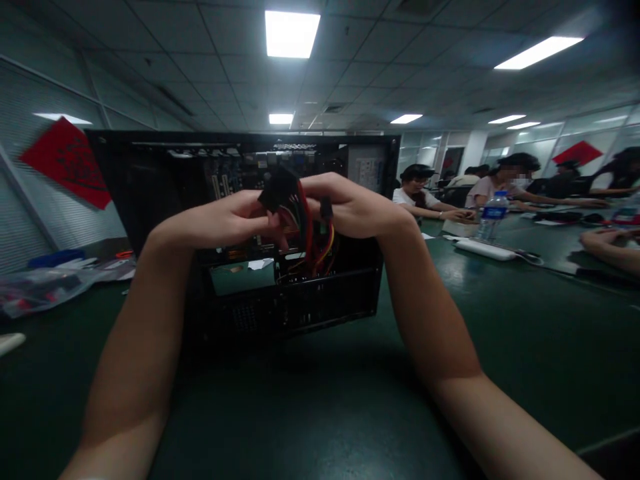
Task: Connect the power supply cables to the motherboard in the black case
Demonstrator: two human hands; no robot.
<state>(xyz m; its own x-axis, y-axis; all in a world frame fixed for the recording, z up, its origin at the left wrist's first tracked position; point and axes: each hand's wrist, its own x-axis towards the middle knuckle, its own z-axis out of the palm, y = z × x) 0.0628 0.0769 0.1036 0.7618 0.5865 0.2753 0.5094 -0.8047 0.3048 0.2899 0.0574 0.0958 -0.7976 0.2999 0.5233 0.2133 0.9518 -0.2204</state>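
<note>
An open black computer case (150, 193) stands upright on a dark green table (320, 413) in front of me. Both my hands are raised before its open side. My left hand (225, 220) is closed around a black connector (277, 190) at the end of a bundle of red, yellow and black cables (313, 240). My right hand (350, 203) is closed on the same bundle from the other side, next to a smaller black plug (326, 208). The cables run down into the case, where circuit boards show dimly.
Plastic bags with small parts (40, 290) lie at the left, below a red paper decoration (67, 160) on the wall. At the right, several other people sit along the table, with a water bottle (493, 213) and a white flat device (485, 250) near them.
</note>
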